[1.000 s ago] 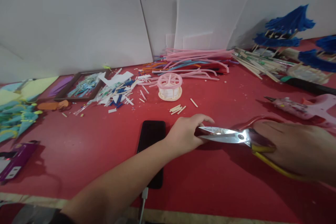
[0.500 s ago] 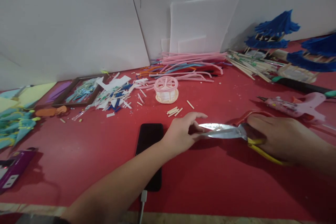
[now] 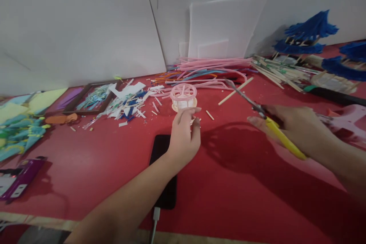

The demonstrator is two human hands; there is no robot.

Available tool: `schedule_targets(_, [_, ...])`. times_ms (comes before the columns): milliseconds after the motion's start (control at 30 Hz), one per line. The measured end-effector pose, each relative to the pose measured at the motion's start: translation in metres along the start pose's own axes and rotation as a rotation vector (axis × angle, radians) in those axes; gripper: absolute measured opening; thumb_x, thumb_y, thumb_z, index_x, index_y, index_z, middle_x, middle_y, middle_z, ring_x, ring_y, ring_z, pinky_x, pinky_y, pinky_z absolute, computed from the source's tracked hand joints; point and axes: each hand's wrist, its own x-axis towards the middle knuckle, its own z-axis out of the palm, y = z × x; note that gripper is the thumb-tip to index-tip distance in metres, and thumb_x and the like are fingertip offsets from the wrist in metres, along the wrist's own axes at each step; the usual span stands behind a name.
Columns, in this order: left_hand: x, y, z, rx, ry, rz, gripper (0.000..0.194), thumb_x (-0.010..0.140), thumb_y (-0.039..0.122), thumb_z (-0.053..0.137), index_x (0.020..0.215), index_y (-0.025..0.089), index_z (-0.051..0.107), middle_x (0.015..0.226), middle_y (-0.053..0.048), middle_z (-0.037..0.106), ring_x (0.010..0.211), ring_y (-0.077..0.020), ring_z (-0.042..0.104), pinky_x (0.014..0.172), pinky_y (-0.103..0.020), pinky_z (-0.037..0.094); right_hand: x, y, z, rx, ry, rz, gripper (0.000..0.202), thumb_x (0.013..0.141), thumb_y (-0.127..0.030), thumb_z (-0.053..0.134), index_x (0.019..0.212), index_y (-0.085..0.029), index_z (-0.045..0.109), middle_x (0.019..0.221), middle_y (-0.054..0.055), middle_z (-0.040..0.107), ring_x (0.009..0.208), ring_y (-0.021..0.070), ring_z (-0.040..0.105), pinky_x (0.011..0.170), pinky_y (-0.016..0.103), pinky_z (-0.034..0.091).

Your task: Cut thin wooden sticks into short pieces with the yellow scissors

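My right hand (image 3: 297,129) grips a pair of scissors (image 3: 270,127) by the yellow and red handles, its blades pointing up and away to the left. Over the middle of the table, my left hand (image 3: 184,135) has its index finger and thumb apart, just above several short cut sticks (image 3: 193,121) that it partly hides. Right behind these fingers stands a small round model (image 3: 183,97) with a pink wheel-like top and a pale base. A longer thin wooden stick (image 3: 236,91) lies close to the scissor tips. One short stick (image 3: 209,115) lies apart to the right.
Under my left forearm lies a black phone (image 3: 162,148) with a white cable. Pink fuzzy stems (image 3: 214,63) and wooden skewers (image 3: 277,70) lie at the back. Scraps (image 3: 128,103) spread at left. A pink glue gun (image 3: 349,120) and blue-roofed models (image 3: 309,36) are at right.
My left hand has moved left and away from the scissors to the short sticks. The right hand has lifted and turned the scissors upward. A longer stick now shows near the blades.
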Motion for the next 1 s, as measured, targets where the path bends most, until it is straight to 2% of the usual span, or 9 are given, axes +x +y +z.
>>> schedule_targets(100, [0.0,0.001,0.002,-0.325,-0.101,-0.155,0.021,0.096,0.029,0.057,0.109,0.017,0.068,0.105,-0.01,0.074,0.091,-0.0182,0.069,0.08,-0.03,0.057,-0.007,0.001,0.009,-0.015,-0.085,-0.038,0.068,0.078,-0.089,0.014,0.064,-0.028,0.042,0.054,0.007,0.057,0.049,0.019,0.051,0.053,0.033,0.035])
schedule_targets(200, [0.0,0.003,0.004,-0.459,-0.228,-0.2,0.02,0.088,0.033,0.067,0.099,0.017,0.072,0.099,-0.009,0.077,0.09,-0.0191,0.071,0.08,-0.029,0.058,-0.015,0.002,0.017,-0.032,-0.164,-0.066,0.065,0.081,-0.083,0.019,0.069,-0.027,0.049,0.065,0.012,0.068,0.055,0.0258,0.061,0.054,0.035,0.039])
schedule_targets(300, [-0.001,0.005,0.005,-0.498,-0.25,-0.191,0.014,0.083,0.03,0.07,0.087,0.017,0.072,0.087,-0.007,0.077,0.079,-0.0179,0.071,0.073,-0.029,0.058,-0.02,0.001,0.021,-0.075,-0.22,-0.098,0.055,0.086,-0.071,0.026,0.078,-0.025,0.055,0.079,0.016,0.074,0.068,0.0329,0.069,0.059,0.037,0.041])
schedule_targets(400, [-0.002,0.006,0.004,-0.517,-0.233,-0.184,0.012,0.082,0.029,0.069,0.082,0.018,0.072,0.08,-0.006,0.076,0.068,-0.0152,0.068,0.065,-0.027,0.057,-0.022,-0.001,0.024,-0.126,-0.223,-0.125,0.047,0.089,-0.063,0.029,0.083,-0.025,0.056,0.08,0.017,0.074,0.069,0.0338,0.069,0.058,0.037,0.041])
schedule_targets(600, [-0.004,0.009,0.002,-0.545,-0.27,-0.09,0.005,0.075,0.021,0.068,0.073,0.018,0.072,0.078,-0.006,0.077,0.067,-0.016,0.069,0.062,-0.025,0.055,-0.029,-0.008,0.027,-0.055,-0.093,-0.211,0.044,0.089,-0.067,0.032,0.078,-0.027,0.047,0.072,0.011,0.067,0.06,0.0266,0.062,0.053,0.033,0.037])
schedule_targets(767, [-0.007,0.009,0.005,-0.598,-0.314,-0.097,0.003,0.074,0.019,0.07,0.073,0.018,0.073,0.078,-0.006,0.077,0.068,-0.0154,0.07,0.062,-0.024,0.056,-0.031,-0.019,0.024,0.034,-0.088,-0.248,0.043,0.087,-0.069,0.031,0.075,-0.029,0.038,0.07,0.008,0.061,0.058,0.0248,0.057,0.052,0.034,0.034])
schedule_targets(1000, [-0.008,0.001,0.01,-0.538,-0.335,-0.069,0.002,0.076,0.02,0.073,0.077,0.017,0.074,0.081,-0.006,0.078,0.068,-0.0155,0.071,0.06,-0.023,0.055,-0.036,-0.013,0.031,-0.117,-0.213,-0.18,0.007,0.084,-0.031,0.039,0.081,-0.026,0.043,0.068,0.008,0.062,0.056,0.0242,0.058,0.052,0.032,0.029])
